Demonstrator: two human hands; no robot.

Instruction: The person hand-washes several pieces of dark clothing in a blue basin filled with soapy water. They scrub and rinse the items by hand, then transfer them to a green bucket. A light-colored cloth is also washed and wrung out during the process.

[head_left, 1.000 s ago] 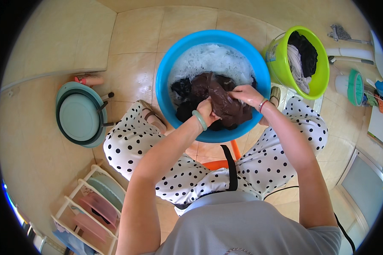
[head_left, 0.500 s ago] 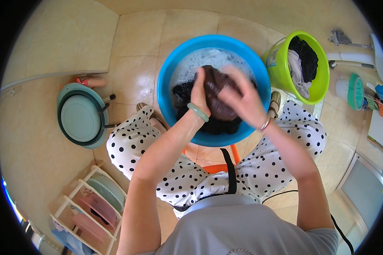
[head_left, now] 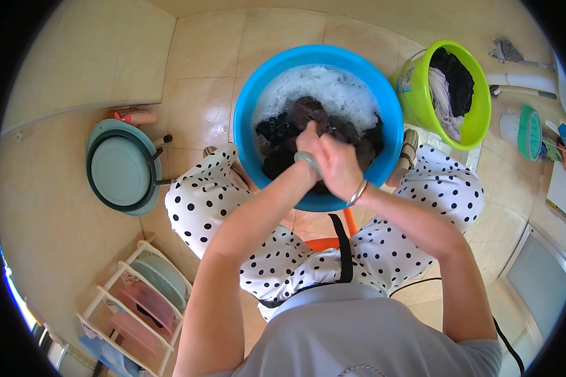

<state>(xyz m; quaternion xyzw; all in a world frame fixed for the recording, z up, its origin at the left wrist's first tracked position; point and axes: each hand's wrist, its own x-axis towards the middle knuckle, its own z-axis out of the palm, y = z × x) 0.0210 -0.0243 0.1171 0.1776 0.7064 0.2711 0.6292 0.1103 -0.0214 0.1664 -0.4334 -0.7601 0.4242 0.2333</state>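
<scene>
A blue basin (head_left: 246,162) holds foamy water (head_left: 324,85) and several wet dark cloths (head_left: 273,130). Over its near half, my left hand (head_left: 307,143) is closed on a bunched dark brown cloth (head_left: 309,112), which sticks out beyond the fingers. My right hand (head_left: 341,168) crosses close against the left hand, at its near right side. Motion smears the right fingers, so their grip cannot be made out. More dark, wet fabric (head_left: 344,131) lies in the basin to the right of the hands.
A lime-green bucket (head_left: 480,113) with dark and pale clothes stands right of the basin. Stacked round basins (head_left: 121,173) lean at the left wall, below a pink bottle (head_left: 138,117). A white rack (head_left: 112,286) stands at lower left. An orange stool (head_left: 324,244) shows between my legs.
Both hands have come nearer to me and closer together. The brown cloth, spread between them before, is now bunched lower in the basin. My right hand has swung down and left.
</scene>
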